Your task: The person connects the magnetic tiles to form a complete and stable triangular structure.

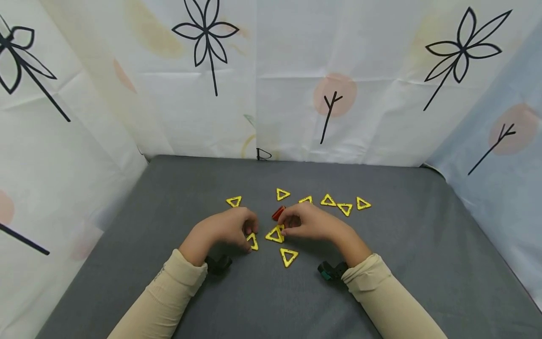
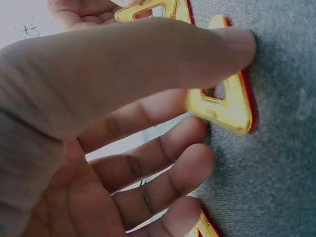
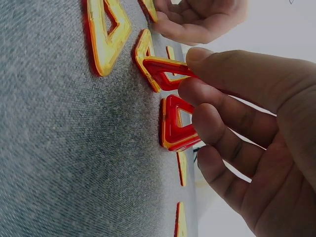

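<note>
My left hand (image 1: 228, 228) pinches a yellow triangular magnetic tile (image 2: 237, 111) with a red edge between thumb and index finger, close over the cloth. The other fingers are loosely bent. Right of it, my right hand (image 1: 315, 222) pinches a red-and-yellow triangular tile (image 3: 170, 64) by its upper part. This tile stands tilted, its lower edge at a flat yellow triangular tile (image 3: 139, 57). Just behind is a raised red piece (image 1: 277, 214), which looks like tiles joined together, near my right fingertips. Another yellow triangular tile (image 1: 289, 251) lies nearest me.
Several yellow triangular tiles lie farther back, among them one at the left (image 1: 234, 198), one at the middle (image 1: 278, 194) and one at the right (image 1: 358, 203). A grey cloth (image 1: 271, 301) covers the table. Patterned white curtains (image 1: 288, 117) stand around its back and sides.
</note>
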### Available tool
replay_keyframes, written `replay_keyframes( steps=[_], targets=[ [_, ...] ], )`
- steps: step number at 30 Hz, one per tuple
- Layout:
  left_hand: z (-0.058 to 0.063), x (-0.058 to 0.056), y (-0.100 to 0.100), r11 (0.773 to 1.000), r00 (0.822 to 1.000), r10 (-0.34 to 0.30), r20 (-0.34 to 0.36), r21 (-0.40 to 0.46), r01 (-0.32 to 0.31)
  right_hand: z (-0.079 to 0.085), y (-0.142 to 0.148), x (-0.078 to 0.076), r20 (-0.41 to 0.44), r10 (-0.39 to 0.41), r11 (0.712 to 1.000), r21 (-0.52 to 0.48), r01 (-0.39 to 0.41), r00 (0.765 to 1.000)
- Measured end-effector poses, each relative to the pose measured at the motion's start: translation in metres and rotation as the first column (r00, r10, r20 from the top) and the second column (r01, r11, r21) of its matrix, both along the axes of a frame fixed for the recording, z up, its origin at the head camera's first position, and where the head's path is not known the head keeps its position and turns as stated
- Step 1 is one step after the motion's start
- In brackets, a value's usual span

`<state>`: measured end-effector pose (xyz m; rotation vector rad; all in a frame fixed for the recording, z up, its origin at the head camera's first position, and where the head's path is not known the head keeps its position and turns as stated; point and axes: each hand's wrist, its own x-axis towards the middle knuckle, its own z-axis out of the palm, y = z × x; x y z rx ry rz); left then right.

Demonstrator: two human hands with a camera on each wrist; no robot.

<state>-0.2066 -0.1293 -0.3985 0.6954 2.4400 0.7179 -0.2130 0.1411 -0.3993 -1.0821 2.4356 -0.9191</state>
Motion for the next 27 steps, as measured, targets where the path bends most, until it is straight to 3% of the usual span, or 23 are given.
replay_keyframes(
  steps=[11, 18, 27],
  targets=[
    [-0.003, -0.006, -0.004, 0.995, 0.992, 0.038, -0.12, 0.101, -0.026, -0.001, -0.001, 0.0, 0.007, -0.006, 1.0, -0.015, 0.006, 1.0],
    [-0.006, -0.004, 0.0, 0.984, 0.958, 0.132, -0.257, 0.153, -0.094, -0.002, -0.001, 0.002, 0.001, 0.002, 0.999, -0.038, -0.002, 1.0],
    [-0.014, -0.003, 0.014, 0.971, 0.936, 0.173, -0.307, 0.214, -0.109, -0.003, -0.002, 0.002, -0.024, -0.012, 0.998, -0.056, 0.011, 1.0]
  ],
)
